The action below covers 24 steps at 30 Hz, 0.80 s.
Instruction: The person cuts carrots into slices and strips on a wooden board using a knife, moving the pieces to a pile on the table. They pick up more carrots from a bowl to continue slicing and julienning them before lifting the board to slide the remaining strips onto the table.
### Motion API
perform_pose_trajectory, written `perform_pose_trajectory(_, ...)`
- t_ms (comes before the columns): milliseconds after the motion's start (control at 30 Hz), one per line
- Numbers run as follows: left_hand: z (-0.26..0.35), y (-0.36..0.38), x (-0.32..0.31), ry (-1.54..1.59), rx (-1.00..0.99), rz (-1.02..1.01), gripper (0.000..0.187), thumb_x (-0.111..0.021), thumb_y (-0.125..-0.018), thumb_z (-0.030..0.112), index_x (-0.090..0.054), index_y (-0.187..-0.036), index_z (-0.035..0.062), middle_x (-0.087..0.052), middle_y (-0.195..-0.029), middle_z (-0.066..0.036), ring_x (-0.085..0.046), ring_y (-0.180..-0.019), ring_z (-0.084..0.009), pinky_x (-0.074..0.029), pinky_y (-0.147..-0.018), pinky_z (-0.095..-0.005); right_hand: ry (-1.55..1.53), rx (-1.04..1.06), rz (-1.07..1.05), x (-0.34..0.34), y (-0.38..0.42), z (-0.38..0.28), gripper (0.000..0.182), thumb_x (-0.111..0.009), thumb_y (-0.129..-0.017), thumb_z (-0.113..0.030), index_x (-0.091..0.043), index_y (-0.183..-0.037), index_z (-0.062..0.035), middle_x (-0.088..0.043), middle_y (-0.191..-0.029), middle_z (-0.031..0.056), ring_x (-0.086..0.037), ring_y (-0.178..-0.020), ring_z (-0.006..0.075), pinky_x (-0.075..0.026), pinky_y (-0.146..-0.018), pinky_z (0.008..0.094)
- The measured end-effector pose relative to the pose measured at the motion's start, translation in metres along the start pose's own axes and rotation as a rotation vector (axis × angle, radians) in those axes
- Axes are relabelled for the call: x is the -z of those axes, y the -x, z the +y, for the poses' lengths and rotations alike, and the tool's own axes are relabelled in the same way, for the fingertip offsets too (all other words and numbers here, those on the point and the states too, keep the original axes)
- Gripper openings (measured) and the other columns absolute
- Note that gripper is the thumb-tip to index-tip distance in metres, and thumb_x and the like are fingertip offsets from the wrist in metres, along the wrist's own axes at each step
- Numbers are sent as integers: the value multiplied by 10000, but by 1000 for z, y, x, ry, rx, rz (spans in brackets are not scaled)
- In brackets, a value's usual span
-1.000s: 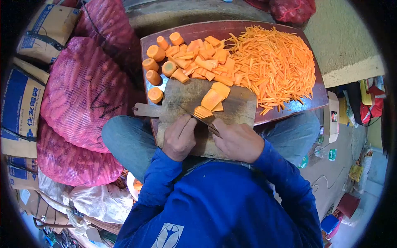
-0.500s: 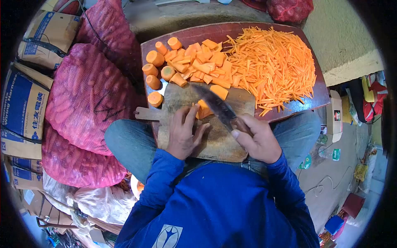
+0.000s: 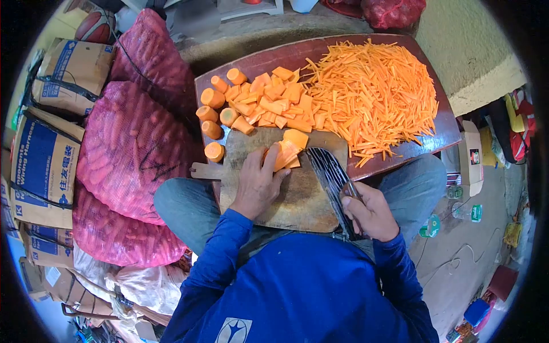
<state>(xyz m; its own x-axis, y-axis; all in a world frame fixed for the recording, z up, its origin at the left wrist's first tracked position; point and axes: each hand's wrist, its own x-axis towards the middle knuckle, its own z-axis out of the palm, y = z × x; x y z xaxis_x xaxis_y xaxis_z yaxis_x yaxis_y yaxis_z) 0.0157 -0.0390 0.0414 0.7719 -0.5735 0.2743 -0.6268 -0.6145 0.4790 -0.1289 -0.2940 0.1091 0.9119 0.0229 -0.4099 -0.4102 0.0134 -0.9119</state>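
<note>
My left hand [image 3: 256,184] rests on the wooden cutting board [image 3: 303,208], its fingers closed against a few carrot slices [image 3: 288,153]. In my right hand [image 3: 372,211] is a knife [image 3: 329,174], gripped by its handle. The blade looks striped and smeared by motion; it is just right of the slices, apart from them. Behind the board lie flat carrot pieces [image 3: 280,100], with thick carrot chunks [image 3: 213,98] along the left. A big heap of thin carrot strips [image 3: 374,94] covers the right of the table.
The dark red table [image 3: 286,50] sits against my knees. Pink mesh sacks [image 3: 128,148] and cardboard boxes [image 3: 46,166] stack up at the left. A concrete ledge [image 3: 469,63] is at the right, near plastic bottles [image 3: 466,212] on the floor.
The knife has moved right and toward me, away from the carrot slices. The slices under my left hand now lie fanned apart beside my fingertips. The view has shifted slightly.
</note>
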Motion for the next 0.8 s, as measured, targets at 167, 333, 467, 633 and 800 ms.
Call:
perform_pose_trajectory(167, -1, -15, -4, -14, -21, -36, 649, -799, -899, 151, -507, -1463, 19, -563, -1280, -243, -570, -1168, -433, -497, -1008, -494, -153, -64, 5, -3, -20, 6, 154, -578, -1061, -178, -576, -965, -58, -542, -688, -25, -509, -461, 66, -400, -417, 247)
perform_pose_trajectory(333, -5, -40, -7, -53, -60, -26, 639, -773, -917, 134, -494, -1477, 3, -554, -1294, -245, -566, -1180, -438, -491, -1016, -494, -151, -3, -24, 0, -48, 5, 192, -590, -1060, -219, -579, -948, -64, -552, -685, -26, -508, -457, 70, -389, -411, 245)
perform_pose_trajectory(467, -12, -56, -13, -106, -142, 38, 654, -754, -919, 132, -469, -1488, -15, -545, -1205, -242, -578, -1110, -428, -500, -958, -480, -206, 4, -45, 5, -65, 13, 196, -602, -1058, -227, -581, -952, -63, -559, -680, -22, -503, -448, 69, -374, -401, 243)
perform_pose_trajectory(633, -24, -79, -18, -115, -140, 43, 658, -733, -923, 101, -453, -1504, -31, -539, -1220, -253, -582, -1115, -440, -502, -970, -482, -302, 32, -82, 8, -77, 26, 170, -596, -1062, -224, -589, -1033, -56, -584, -694, 4, -504, -428, 79, -396, -392, 240)
perform_pose_trajectory(800, -26, -99, -23, -143, -136, 52, 643, -711, -937, 85, -449, -1512, -33, -537, -1251, -269, -588, -1134, -457, -506, -989, -485, -382, 44, -57, 9, -78, 32, 185, -597, -1063, -232, -599, -1026, -51, -588, -693, 2, -507, -432, 76, -384, -392, 240)
